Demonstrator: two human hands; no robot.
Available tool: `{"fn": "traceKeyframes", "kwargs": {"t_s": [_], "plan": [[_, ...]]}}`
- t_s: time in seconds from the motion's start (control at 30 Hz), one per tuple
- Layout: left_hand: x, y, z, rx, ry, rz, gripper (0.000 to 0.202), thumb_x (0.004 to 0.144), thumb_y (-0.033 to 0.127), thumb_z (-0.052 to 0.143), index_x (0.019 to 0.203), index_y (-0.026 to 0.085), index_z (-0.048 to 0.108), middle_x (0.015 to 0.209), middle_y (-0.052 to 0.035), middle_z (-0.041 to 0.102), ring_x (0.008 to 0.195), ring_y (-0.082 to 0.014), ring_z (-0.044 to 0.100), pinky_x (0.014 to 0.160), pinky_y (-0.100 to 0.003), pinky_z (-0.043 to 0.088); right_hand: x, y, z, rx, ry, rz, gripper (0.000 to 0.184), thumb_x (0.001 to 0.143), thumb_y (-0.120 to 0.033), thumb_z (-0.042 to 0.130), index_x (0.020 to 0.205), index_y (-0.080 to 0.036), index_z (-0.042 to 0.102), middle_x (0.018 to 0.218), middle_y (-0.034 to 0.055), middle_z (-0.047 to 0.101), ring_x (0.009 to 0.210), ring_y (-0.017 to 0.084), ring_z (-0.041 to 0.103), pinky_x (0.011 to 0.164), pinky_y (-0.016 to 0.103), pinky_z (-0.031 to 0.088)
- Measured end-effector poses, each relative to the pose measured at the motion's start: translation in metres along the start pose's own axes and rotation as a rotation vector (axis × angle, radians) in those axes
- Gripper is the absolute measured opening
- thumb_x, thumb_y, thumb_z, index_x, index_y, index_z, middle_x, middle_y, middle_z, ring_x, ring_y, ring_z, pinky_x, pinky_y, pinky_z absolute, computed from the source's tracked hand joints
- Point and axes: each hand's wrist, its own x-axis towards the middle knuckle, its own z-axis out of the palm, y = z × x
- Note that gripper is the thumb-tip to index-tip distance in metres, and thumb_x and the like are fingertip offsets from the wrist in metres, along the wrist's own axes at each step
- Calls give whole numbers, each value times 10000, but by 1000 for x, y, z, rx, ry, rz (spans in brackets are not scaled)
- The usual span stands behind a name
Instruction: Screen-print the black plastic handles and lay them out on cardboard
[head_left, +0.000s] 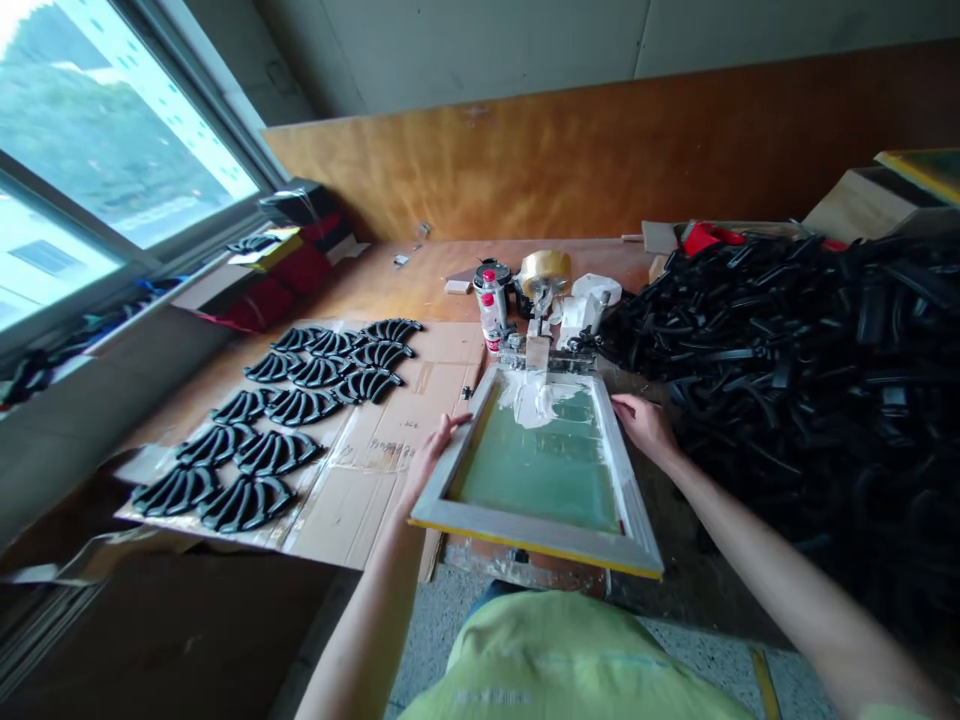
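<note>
Both my hands hold a wooden screen-printing frame (525,532) stretched with green mesh (536,475). A smear of white ink (532,402) lies across the mesh at its far end. My left hand (433,455) grips the frame's left bar, close to a cardboard sheet (390,450) bearing rows of black curved parts (274,450). My right hand (645,425) grips the right bar, next to a large heap of black curved parts (795,350). A metal hinge clamp (547,345) holds the frame's far end, and the near end tilts up.
A spray can (489,310) and a roll of tape (544,272) stand behind the clamp on the wooden table (390,285). A window (112,130) runs along the left, with a red bag (277,275) on its sill. A wooden board (600,160) backs the table.
</note>
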Motion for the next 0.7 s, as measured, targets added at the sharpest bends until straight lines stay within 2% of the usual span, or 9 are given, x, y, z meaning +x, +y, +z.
{"fn": "traceKeyframes", "kwargs": {"t_s": [0.07,0.17,0.23,0.3,0.4,0.43,0.5,0.6,0.7], "plan": [[-5,-26,-5,39,-37,-93,672,748,593,647,1280,183,612,836,-39,708,640,-152,618,577,-249,482,25,-19,0,-28,55,-80,303,901,-244,509,1154,-171,659,1163,116,666,1029,241,639,915,383,514],[-1,-66,-4,53,-27,-110,850,718,512,699,1451,189,416,751,-7,676,623,-138,607,576,-234,476,62,-64,24,-115,52,-262,516,862,-233,590,1366,-181,493,1419,135,462,1285,280,451,1063,448,397],[7,-87,-3,69,-6,-87,873,729,511,679,1474,180,367,740,4,660,629,-130,599,585,-230,475,79,-89,45,-200,-24,-327,562,819,-194,646,1358,-179,488,1375,139,484,1259,288,450,1044,445,397],[14,-101,-5,83,-14,-67,844,741,514,664,1463,178,384,762,4,660,649,-129,598,601,-233,476,89,-102,63,-279,-142,-324,428,804,-162,661,1224,-167,580,1187,133,598,1128,274,521,950,397,442],[19,-109,-8,106,-16,-58,768,745,513,664,1413,194,462,810,-8,678,693,-143,616,637,-249,492,85,-103,77,-362,-297,-266,136,852,-167,604,979,-154,651,927,106,664,930,238,569,803,330,455],[20,-110,-9,113,-6,-59,740,744,514,666,1391,199,491,824,-12,684,706,-150,624,651,-257,498,79,-100,77,-375,-325,-271,100,873,-172,572,928,-153,653,889,99,666,887,228,572,769,318,449],[19,-111,-10,129,15,-60,700,740,517,672,1352,204,536,834,-18,691,721,-161,634,671,-271,509,63,-95,74,-380,-357,-343,136,891,-159,520,871,-151,654,868,92,664,851,215,570,738,305,433],[18,-112,-10,149,26,-58,673,745,518,669,1330,204,558,842,-24,694,728,-169,636,683,-284,516,37,-91,61,-342,-428,-534,176,850,-80,497,840,-150,658,846,82,655,864,207,561,742,292,412],[17,-111,-9,159,33,-53,655,747,520,667,1311,200,572,851,-30,697,727,-168,634,691,-289,520,28,-91,46,-260,-547,-655,188,812,-53,514,805,-168,662,814,59,648,838,189,557,730,276,397]]}}
